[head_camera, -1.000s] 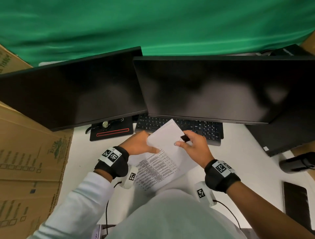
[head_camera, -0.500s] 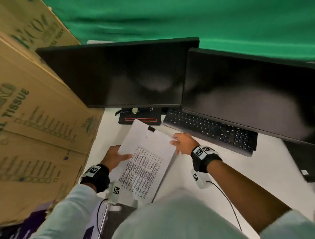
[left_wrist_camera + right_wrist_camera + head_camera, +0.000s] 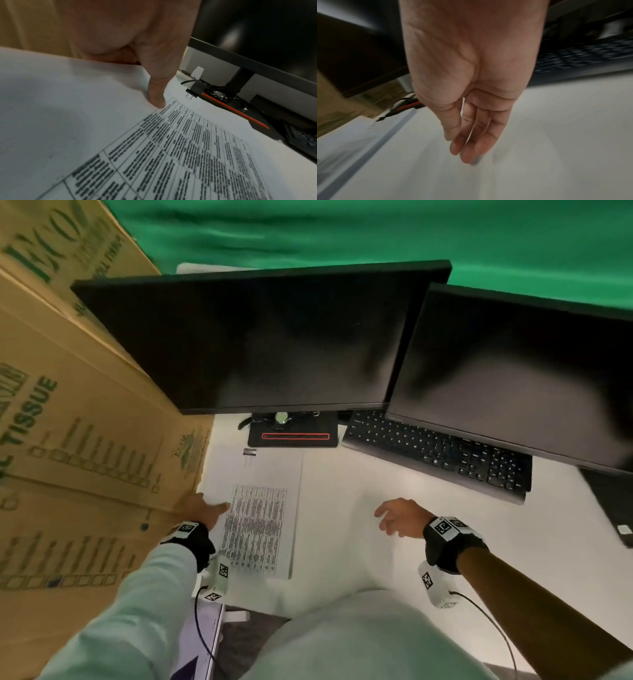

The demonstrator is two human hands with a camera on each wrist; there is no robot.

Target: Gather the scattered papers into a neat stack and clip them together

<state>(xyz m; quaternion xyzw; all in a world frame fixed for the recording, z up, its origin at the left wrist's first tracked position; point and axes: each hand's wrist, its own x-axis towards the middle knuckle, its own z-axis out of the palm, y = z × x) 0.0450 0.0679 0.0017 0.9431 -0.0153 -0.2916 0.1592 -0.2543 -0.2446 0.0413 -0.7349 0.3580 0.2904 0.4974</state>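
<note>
The white paper stack [image 3: 263,501] lies flat on the white desk [image 3: 359,542], its printed table facing up. A black binder clip [image 3: 249,452] sits on its far left corner and also shows as the clip [image 3: 191,93] in the left wrist view. My left hand [image 3: 205,510] holds the stack's left edge. Its thumb [image 3: 157,100] presses on top of the paper [image 3: 85,121], and the other fingers are hidden behind the sheet. My right hand [image 3: 394,518] hovers over bare desk to the right of the stack, with the fingers [image 3: 467,151] relaxed and empty.
Tall cardboard boxes [image 3: 68,440] stand close along the left of the stack. Two dark monitors [image 3: 257,344] overhang the back of the desk. A black stand base with a red stripe [image 3: 294,435] lies just beyond the clip. A black keyboard [image 3: 438,453] lies at the back right.
The clipped stack went from held up in both hands to lying flat at the desk's left. My right hand let go and drew back to the right. My view swung left.
</note>
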